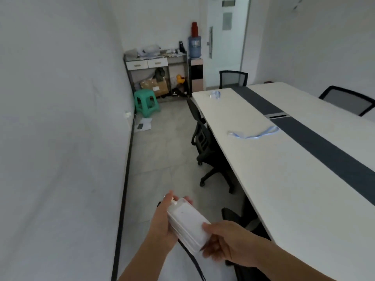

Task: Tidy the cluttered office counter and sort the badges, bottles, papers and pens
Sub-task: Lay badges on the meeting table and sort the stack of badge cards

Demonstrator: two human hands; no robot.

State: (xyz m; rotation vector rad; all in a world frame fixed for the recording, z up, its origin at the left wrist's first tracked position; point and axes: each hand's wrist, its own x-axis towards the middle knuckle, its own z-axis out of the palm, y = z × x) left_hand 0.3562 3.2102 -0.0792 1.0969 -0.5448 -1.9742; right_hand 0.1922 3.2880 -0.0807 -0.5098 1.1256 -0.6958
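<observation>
Both my hands hold one stack of white badge holders (pixel 187 223) low in front of me, over the floor beside the long counter (pixel 284 189). My left hand (pixel 162 222) cups its left edge, fingers (pixel 187 199) wrapped round the far end. My right hand (pixel 225 243) pinches the near corner, thumb on top. Any print on the top holder is too blurred to read. A black strap (pixel 191 258) hangs beneath. A blue lanyard (pixel 255 134) lies on that counter, a second lanyard (pixel 216 94) well beyond it. The cluttered far counter (pixel 157 62) stands against the end wall.
</observation>
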